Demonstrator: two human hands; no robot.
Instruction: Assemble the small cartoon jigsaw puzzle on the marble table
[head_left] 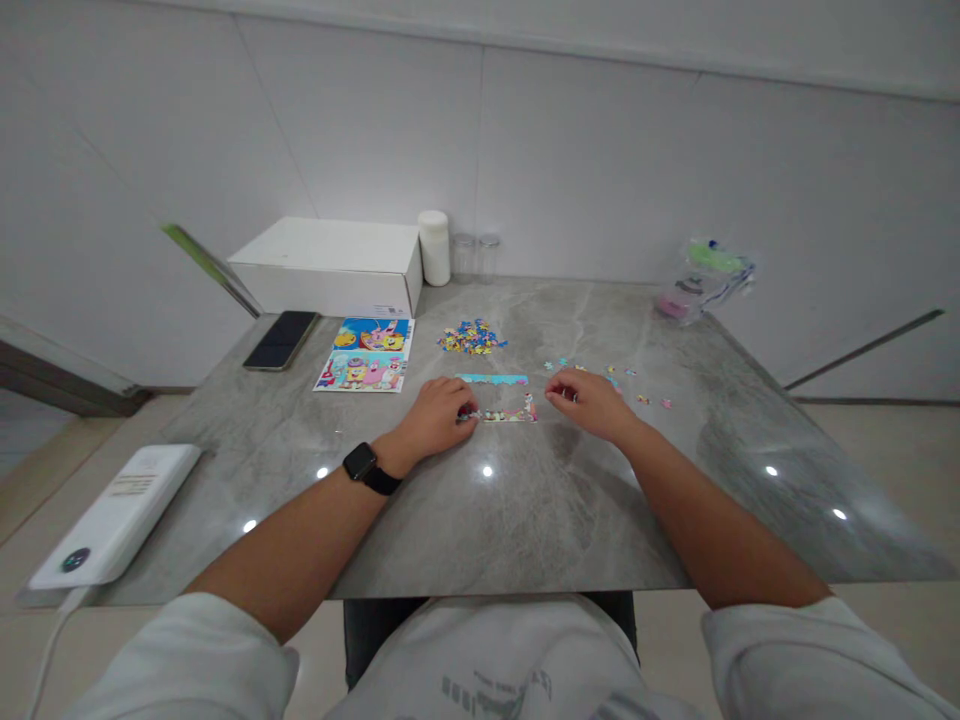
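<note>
A partly joined jigsaw border point(510, 415) lies flat on the table, with a light blue top strip point(491, 379) and a colourful bottom strip and right corner. At its left end, my left hand point(439, 415) is curled, thumb and fingers closed on the bottom strip; it covers the left side. My right hand point(589, 400) hovers just right of the border, its fingertips pinched together. Whatever they hold is too small to make out. Loose jigsaw pieces point(643, 399) are scattered beyond and beside the right hand. A heap of jigsaw pieces point(472, 337) sits behind the border.
A printed cartoon picture sheet point(364, 355) lies left of the heap, beside a phone point(281, 340). Along the back stand a white box point(330, 265), a white bottle point(434, 250) and two clear jars point(487, 258). A plastic bag point(701, 282) sits back right, a white power bank point(124, 515) front left.
</note>
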